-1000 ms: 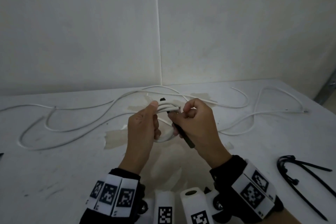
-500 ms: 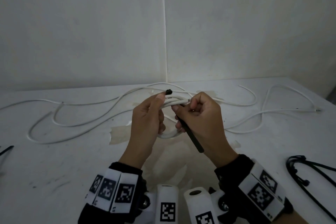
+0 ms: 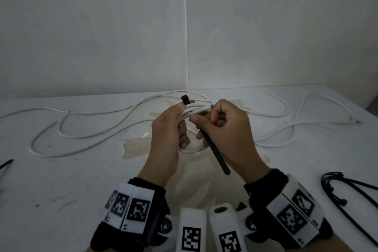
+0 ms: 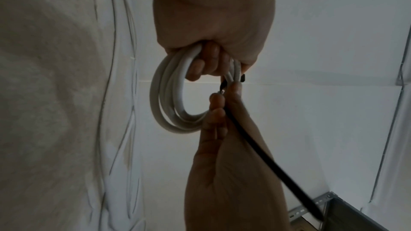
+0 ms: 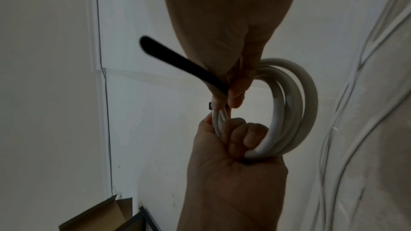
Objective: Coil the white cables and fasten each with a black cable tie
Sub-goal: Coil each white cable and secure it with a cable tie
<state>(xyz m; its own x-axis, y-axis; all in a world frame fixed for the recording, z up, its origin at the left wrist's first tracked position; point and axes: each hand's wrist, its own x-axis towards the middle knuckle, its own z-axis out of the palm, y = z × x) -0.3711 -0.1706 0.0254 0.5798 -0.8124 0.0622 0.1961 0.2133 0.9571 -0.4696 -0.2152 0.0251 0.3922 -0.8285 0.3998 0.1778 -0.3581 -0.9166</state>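
A small coil of white cable (image 3: 192, 111) (image 4: 169, 101) (image 5: 289, 111) is held up above the table (image 3: 81, 180). My left hand (image 3: 169, 131) (image 4: 213, 45) (image 5: 231, 147) grips the coil, fingers curled through its loops. A black cable tie (image 3: 216, 155) (image 4: 266, 155) (image 5: 177, 64) lies against the bundle, its head (image 3: 185, 99) poking up past my left thumb. My right hand (image 3: 223, 129) (image 4: 222, 129) (image 5: 235, 76) pinches the tie's strap beside the coil, and the strap's loose tail slants down toward my right wrist.
Long loose white cables (image 3: 71, 127) (image 3: 306, 122) snake over the back of the table. A bunch of spare black ties (image 3: 337, 190) lies at the front right, another black tie tip (image 3: 6, 163) at the left edge. Walls stand close behind.
Both hands have lifted the coil slightly. The tie's head now sticks up clearly above my left thumb, and its tail hangs lower along my right hand.
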